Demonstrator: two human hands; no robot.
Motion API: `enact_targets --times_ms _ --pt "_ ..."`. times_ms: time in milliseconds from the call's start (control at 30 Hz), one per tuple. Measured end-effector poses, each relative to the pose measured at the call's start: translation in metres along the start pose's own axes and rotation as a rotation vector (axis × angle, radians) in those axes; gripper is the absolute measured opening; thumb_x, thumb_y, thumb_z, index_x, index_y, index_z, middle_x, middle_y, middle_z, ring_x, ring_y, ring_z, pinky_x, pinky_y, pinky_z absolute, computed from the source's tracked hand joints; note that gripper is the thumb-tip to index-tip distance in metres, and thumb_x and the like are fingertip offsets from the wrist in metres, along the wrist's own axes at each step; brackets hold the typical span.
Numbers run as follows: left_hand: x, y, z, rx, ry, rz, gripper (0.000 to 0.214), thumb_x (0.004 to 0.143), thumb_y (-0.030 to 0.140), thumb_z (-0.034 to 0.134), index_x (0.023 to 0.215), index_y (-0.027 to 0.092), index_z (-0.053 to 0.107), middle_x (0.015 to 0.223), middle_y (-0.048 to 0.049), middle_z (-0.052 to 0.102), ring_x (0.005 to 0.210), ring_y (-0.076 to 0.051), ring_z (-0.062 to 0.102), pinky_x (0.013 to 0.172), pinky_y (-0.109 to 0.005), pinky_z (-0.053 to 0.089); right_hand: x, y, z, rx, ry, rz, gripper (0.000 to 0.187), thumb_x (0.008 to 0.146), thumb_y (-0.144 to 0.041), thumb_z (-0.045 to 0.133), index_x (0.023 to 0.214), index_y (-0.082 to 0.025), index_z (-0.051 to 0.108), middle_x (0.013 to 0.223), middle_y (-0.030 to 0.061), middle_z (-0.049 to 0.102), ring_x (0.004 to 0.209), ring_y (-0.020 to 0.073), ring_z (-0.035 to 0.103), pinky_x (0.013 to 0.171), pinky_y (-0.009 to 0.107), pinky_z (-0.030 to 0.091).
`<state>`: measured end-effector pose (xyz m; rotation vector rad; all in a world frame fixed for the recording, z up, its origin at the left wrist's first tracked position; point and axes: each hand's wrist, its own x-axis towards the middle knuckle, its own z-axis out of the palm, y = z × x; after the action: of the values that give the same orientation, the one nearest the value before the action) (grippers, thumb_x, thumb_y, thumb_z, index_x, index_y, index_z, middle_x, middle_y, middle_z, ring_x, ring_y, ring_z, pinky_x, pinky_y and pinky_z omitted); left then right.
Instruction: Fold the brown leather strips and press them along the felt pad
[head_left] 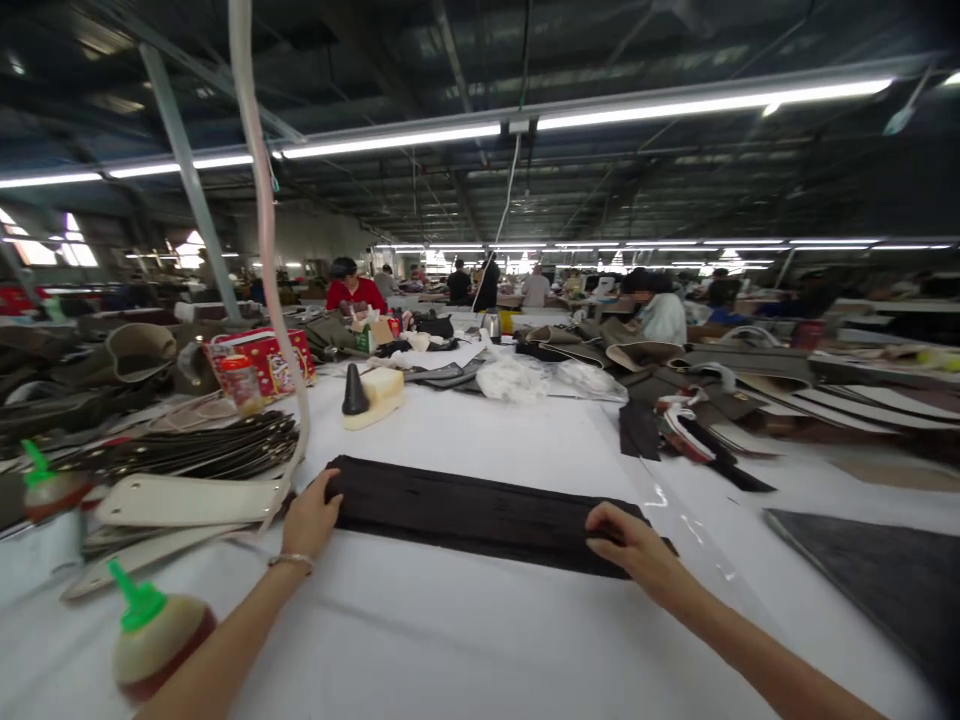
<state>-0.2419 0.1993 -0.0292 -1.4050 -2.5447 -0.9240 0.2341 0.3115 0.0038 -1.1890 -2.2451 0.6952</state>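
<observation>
A long black fabric strip (465, 510) lies across the white tabletop in front of me, slightly slanted, its edges folded or seamed. At its left end my left hand (313, 512) grips the edge, fingers curled over it; a bracelet circles that wrist. My right hand (626, 545) pinches the strip near its right end, fingers bent and pressed together. Just beyond the strip stands a pale sponge-like block (381, 390) with a black cone (354, 390) beside it. Left of my left hand lie cream straps (187, 500) with metal studs.
Squeeze bottles with green nozzles, one near (161, 640) and one farther (49, 485), stand at left. A pale hose (262, 200) hangs down by the stacked dark straps (217, 445). A dark sheet (870, 570) lies right, clear plastic (514, 380) at the back. People work beyond.
</observation>
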Motion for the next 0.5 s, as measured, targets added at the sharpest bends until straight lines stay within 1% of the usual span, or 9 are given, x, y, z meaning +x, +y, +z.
enact_targets --times_ms 67,133,200,267,300,333,400,433,500 --pt "-0.004 -0.002 0.002 0.064 0.026 0.029 0.038 0.087 0.017 0.054 0.125 0.017 0.054 0.104 -0.0092 0.066 0.097 -0.027 0.063 0.086 -0.041 0.049 0.005 0.005 0.008 -0.078 -0.001 0.012 0.011 0.077 -0.031 0.046 0.08 -0.022 0.051 0.077 -0.0007 0.059 0.075 0.0179 0.056 0.067 0.029 0.041" --pt "-0.008 -0.001 0.002 0.126 0.086 0.052 0.041 0.085 0.017 0.051 0.126 0.015 0.054 0.108 -0.0133 0.063 0.108 -0.033 0.058 0.09 -0.046 0.045 0.005 0.008 0.015 -0.161 -0.007 0.007 0.008 0.077 -0.026 0.047 0.08 -0.023 0.053 0.082 -0.0011 0.061 0.078 0.0183 0.056 0.069 0.03 0.038" --pt "-0.014 0.006 0.0 0.178 0.166 0.081 0.044 0.087 0.017 0.046 0.131 0.014 0.051 0.128 -0.019 0.052 0.125 -0.039 0.043 0.098 -0.056 0.036 0.002 0.009 0.02 -0.235 -0.008 -0.004 0.009 0.079 -0.022 0.047 0.083 -0.023 0.055 0.087 -0.0012 0.062 0.083 0.0189 0.056 0.071 0.031 0.036" --pt "-0.021 0.018 0.002 0.213 0.211 0.154 0.047 0.09 0.015 0.037 0.137 0.012 0.044 0.147 -0.0207 0.032 0.137 -0.039 0.025 0.105 -0.061 0.025 0.0 0.008 0.024 -0.294 -0.005 -0.017 0.014 0.082 -0.019 0.046 0.089 -0.024 0.057 0.092 -0.0008 0.062 0.086 0.0194 0.056 0.074 0.033 0.035" --pt "-0.026 0.025 0.006 0.224 0.202 0.219 0.048 0.092 0.014 0.033 0.139 0.011 0.041 0.152 -0.0189 0.025 0.141 -0.036 0.019 0.109 -0.058 0.021 0.0 0.007 0.025 -0.321 -0.002 -0.026 0.016 0.084 -0.019 0.045 0.092 -0.024 0.057 0.093 -0.0003 0.062 0.088 0.0199 0.056 0.075 0.033 0.034" --pt "-0.031 0.034 0.011 0.233 0.171 0.3 0.049 0.093 0.015 0.03 0.141 0.011 0.039 0.154 -0.0159 0.023 0.142 -0.031 0.017 0.112 -0.052 0.019 -0.001 0.006 0.025 -0.347 0.004 -0.036 0.017 0.086 -0.018 0.045 0.095 -0.024 0.057 0.094 0.0006 0.062 0.09 0.0206 0.056 0.076 0.035 0.033" --pt "-0.042 0.05 0.026 0.249 0.057 0.481 0.048 0.096 0.022 0.03 0.143 0.016 0.038 0.154 -0.0081 0.028 0.142 -0.021 0.022 0.114 -0.04 0.02 -0.001 0.003 0.025 -0.4 0.021 -0.063 0.018 0.087 -0.017 0.046 0.097 -0.023 0.059 0.096 0.0031 0.061 0.094 0.0228 0.053 0.079 0.037 0.032" --pt "-0.048 0.057 0.034 0.257 -0.01 0.566 0.048 0.097 0.028 0.032 0.144 0.021 0.038 0.152 -0.0037 0.033 0.141 -0.019 0.026 0.114 -0.037 0.023 -0.001 0.001 0.024 -0.424 0.03 -0.079 0.018 0.086 -0.015 0.048 0.096 -0.023 0.06 0.098 0.0044 0.059 0.095 0.0238 0.051 0.08 0.038 0.031" --pt "-0.06 0.066 0.048 0.266 -0.123 0.682 0.048 0.096 0.038 0.036 0.142 0.027 0.04 0.148 0.0018 0.04 0.137 -0.017 0.034 0.112 -0.036 0.029 -0.002 -0.002 0.021 -0.467 0.047 -0.111 0.02 0.084 -0.012 0.051 0.097 -0.022 0.062 0.102 0.0063 0.057 0.098 0.0248 0.048 0.082 0.039 0.03"
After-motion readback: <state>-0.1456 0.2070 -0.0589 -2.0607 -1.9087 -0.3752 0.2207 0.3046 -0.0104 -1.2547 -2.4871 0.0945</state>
